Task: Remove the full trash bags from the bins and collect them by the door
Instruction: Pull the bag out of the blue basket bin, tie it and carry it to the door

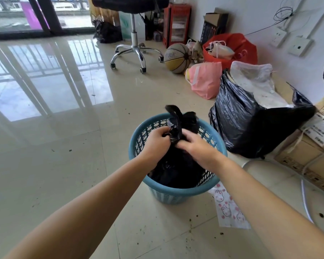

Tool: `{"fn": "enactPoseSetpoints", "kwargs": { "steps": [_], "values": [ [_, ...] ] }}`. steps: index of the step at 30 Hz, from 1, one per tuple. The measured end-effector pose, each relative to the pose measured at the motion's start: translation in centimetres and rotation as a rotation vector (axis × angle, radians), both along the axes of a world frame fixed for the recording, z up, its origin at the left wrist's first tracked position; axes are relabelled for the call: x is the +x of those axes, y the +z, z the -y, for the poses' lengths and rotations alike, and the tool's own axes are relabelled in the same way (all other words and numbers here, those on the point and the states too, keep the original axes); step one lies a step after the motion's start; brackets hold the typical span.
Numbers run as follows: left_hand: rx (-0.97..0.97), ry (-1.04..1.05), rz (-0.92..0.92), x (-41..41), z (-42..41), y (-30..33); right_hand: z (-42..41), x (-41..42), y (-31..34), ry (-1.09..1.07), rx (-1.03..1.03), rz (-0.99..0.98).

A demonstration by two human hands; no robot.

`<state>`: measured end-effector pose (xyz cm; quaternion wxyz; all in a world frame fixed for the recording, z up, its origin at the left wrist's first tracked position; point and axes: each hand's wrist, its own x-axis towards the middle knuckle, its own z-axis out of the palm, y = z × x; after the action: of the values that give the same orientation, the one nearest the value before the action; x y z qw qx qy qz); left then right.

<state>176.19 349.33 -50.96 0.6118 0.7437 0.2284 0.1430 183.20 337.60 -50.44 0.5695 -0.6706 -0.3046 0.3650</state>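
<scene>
A blue plastic basket bin [168, 193] stands on the tiled floor in the middle of the view. Inside it sits a black trash bag [176, 171], its gathered top and handle loops rising above the rim. My left hand [155, 143] grips the bag's twisted neck from the left. My right hand [196, 148] pinches the same neck from the right, fingers meeting the left hand. A second, larger black trash bag [250, 124] stands open and stuffed just right of the bin.
Cardboard boxes [310, 157] line the right wall. A pink bag [206, 81], a red bag [232, 49], a basketball [177, 58] and a swivel chair [135, 47] crowd the back. Printed plastic [226, 210] and a white hose [305, 193] lie beside the bin. Glass doors are far left.
</scene>
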Motion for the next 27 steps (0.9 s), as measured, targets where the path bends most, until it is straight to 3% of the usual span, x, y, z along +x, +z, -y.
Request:
{"fn": "enactPoseSetpoints", "kwargs": {
  "steps": [2, 3, 6, 8, 9, 12, 13, 14, 16, 18, 19, 24, 27],
  "values": [
    [-0.135, 0.004, -0.035, 0.0, -0.2, 0.2, 0.4, -0.4, -0.3, 0.152, -0.128, 0.021],
    [-0.176, -0.038, -0.05, -0.1, -0.3, 0.5, 0.3, -0.6, -0.3, 0.162, -0.209, 0.136],
    [-0.134, -0.27, -0.119, -0.9, -0.6, 1.3, -0.1, -0.8, -0.7, -0.049, -0.381, 0.568],
    [-0.042, -0.37, -0.166, -1.5, -1.2, 1.6, 0.1, -0.4, -0.9, -0.171, -0.441, 0.679],
    [0.052, -0.339, -0.166, -1.7, -1.7, 1.6, 0.3, -0.1, -1.1, -0.201, -0.444, 0.699],
    [0.485, 0.046, -0.203, -2.9, -4.3, 0.1, 0.7, 0.6, -1.1, -0.358, -0.381, 0.615],
    [0.492, 0.123, -0.3, -3.7, -5.3, -0.8, 0.6, 0.7, -0.8, -0.419, -0.374, 0.574],
    [0.353, 0.132, -0.429, -4.6, -6.2, -1.8, 0.5, 0.8, -0.4, -0.483, -0.362, 0.526],
    [-0.185, 0.04, -0.621, -6.1, -6.7, -3.3, 0.0, 0.9, 0.7, -0.622, -0.273, 0.411],
    [-0.599, 0.017, -0.651, -6.8, -6.5, -4.3, -0.6, 0.9, 2.2, -0.743, -0.094, 0.269],
    [-0.693, 0.044, -0.618, -6.8, -6.5, -4.5, -0.8, 0.9, 3.1, -0.788, -0.018, 0.203],
    [-0.748, 0.183, -0.48, -6.2, -7.0, -4.4, -0.4, 0.6, 7.1, -0.878, 0.359, -0.006],
    [-0.786, 0.294, -0.424, -5.8, -7.7, -4.0, 0.7, 0.7, 8.7, -0.932, 0.438, -0.016]
  ]
}}
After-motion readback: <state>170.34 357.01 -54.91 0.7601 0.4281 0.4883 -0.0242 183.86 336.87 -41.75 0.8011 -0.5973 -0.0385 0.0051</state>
